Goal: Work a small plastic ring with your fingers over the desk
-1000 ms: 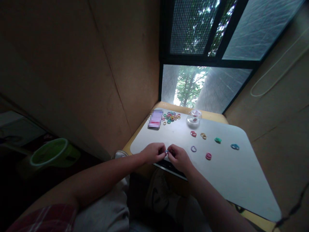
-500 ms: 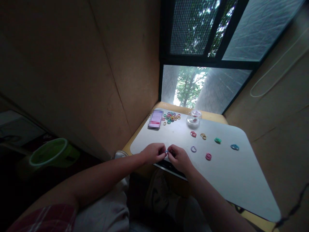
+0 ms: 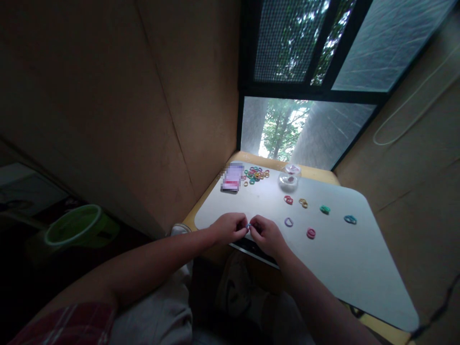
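Observation:
My left hand and my right hand meet over the near edge of the white board, fingertips pinched. Between them they hold a small bluish hair tie, mostly covered by the fingers. To the right of my right hand lies a single purple hair tie, with pink ones stacked beyond it. Farther back sit separate little groups of red, yellow, green and blue hair ties. A mixed heap of hair ties lies at the back left.
A phone with a blurred screen lies beside the mixed heap. Clear round plastic containers stand at the back of the white board. Walls close in on both sides, with a window behind. A green basket is at lower left.

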{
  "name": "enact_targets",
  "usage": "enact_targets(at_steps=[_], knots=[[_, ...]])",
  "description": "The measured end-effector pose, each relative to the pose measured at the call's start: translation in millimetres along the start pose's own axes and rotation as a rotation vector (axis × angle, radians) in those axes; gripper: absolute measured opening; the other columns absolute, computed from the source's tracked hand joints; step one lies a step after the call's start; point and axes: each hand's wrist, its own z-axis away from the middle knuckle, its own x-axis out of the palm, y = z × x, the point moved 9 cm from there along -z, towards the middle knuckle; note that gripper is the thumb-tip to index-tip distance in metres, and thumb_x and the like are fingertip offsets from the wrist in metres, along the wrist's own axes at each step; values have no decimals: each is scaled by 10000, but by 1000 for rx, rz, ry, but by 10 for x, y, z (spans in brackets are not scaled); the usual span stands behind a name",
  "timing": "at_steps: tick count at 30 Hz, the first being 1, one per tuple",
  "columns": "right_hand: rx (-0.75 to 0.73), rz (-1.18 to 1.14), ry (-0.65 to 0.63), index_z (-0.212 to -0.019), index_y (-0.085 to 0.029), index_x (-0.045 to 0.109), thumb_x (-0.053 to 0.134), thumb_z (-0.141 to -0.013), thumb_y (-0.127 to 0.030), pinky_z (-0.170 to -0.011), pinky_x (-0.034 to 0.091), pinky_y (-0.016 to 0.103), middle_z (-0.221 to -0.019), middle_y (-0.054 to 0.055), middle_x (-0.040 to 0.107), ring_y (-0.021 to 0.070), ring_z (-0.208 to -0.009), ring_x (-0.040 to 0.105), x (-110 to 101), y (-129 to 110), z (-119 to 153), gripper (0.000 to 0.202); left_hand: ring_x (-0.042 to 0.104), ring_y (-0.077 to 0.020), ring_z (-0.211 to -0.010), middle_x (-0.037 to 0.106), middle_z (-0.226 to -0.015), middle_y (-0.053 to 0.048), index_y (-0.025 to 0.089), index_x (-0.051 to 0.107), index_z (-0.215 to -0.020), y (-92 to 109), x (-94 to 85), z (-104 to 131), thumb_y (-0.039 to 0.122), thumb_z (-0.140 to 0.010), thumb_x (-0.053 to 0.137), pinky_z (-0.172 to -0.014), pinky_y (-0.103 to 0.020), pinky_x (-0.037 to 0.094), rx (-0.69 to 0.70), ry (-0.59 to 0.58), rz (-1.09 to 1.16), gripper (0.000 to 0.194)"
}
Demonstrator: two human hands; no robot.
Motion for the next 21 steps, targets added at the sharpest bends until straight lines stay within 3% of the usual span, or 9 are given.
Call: enact_targets(at_steps=[21], knots=[[16,-4,-16,-749,-197,565,536,-816,-207,-562,350,231,-626,-29,548,118,-572,480,14,12,9,74,531,-125,-644,626,-721,2,175,603,-810,-11,18,16,270,-802,574,-583,-228,359,9,-10,-11,99]])
